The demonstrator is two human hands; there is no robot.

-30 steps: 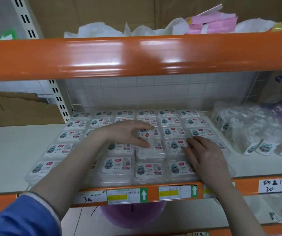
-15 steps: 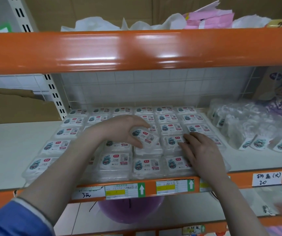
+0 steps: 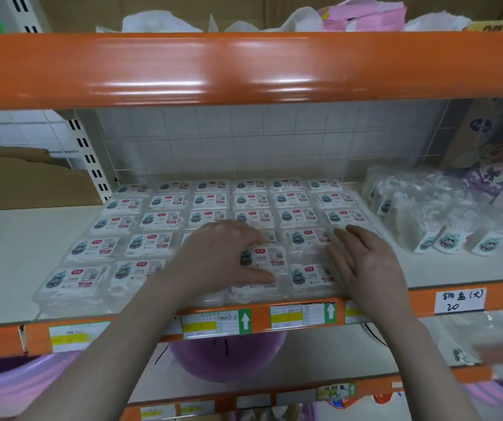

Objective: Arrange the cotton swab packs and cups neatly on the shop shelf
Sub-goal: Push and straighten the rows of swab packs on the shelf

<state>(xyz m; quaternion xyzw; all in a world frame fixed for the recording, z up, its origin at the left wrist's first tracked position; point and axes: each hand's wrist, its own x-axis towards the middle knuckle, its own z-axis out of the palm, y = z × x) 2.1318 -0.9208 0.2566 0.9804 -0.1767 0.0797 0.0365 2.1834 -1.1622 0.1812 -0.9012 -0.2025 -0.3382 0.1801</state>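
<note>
Clear cotton swab packs (image 3: 165, 218) with white labels lie in rows on the middle shelf (image 3: 7, 244). My left hand (image 3: 213, 256) holds one swab pack (image 3: 267, 258) between thumb and fingers, low over the front rows. My right hand (image 3: 365, 262) lies flat, fingers straight, on the packs at the right end of the front rows. A heap of clear bagged cups (image 3: 426, 214) with small labels sits to the right of the packs.
An orange shelf beam (image 3: 244, 68) hangs low overhead. The front orange rail (image 3: 289, 317) carries price tags. A wire grid (image 3: 244, 141) backs the shelf. A printed box (image 3: 493, 153) stands at the far right. Purple basins (image 3: 226, 357) sit on the shelf below.
My left hand picked a pack up from the middle rows and brought it down toward the front row. My right hand stayed pressed on the packs at the right.
</note>
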